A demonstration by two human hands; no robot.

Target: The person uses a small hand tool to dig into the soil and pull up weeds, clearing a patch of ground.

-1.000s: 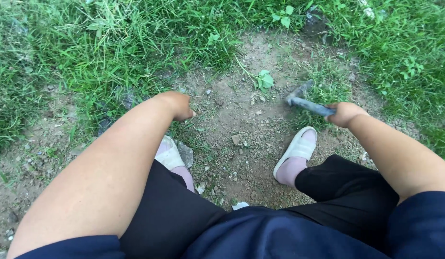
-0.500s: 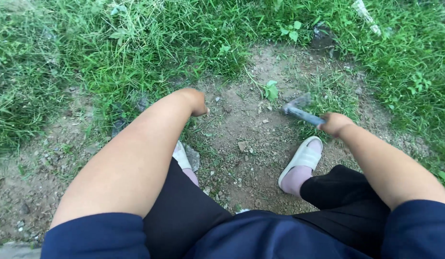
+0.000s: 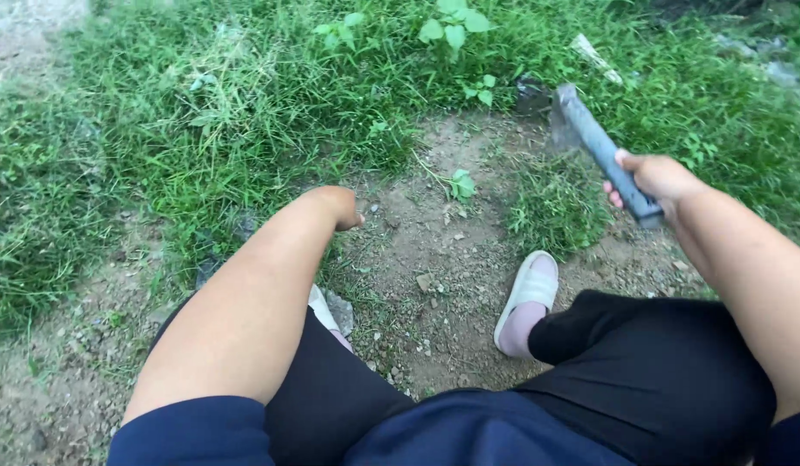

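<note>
While the right hand (image 3: 657, 179) is gripping a grey-handled hoe (image 3: 600, 151), fingers wrapped round it, raised over the grass tuft (image 3: 555, 205), the left hand (image 3: 338, 207) is resting curled near bare soil (image 3: 434, 250), its fingers hidden.

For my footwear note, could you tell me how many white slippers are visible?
2: one slipper on bare soil at centre right, the other slipper mostly hidden behind the left forearm.

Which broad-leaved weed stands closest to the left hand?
The small seedling on bare soil just right of the left hand; the other leafy weeds grow farther off in the grass.
</note>
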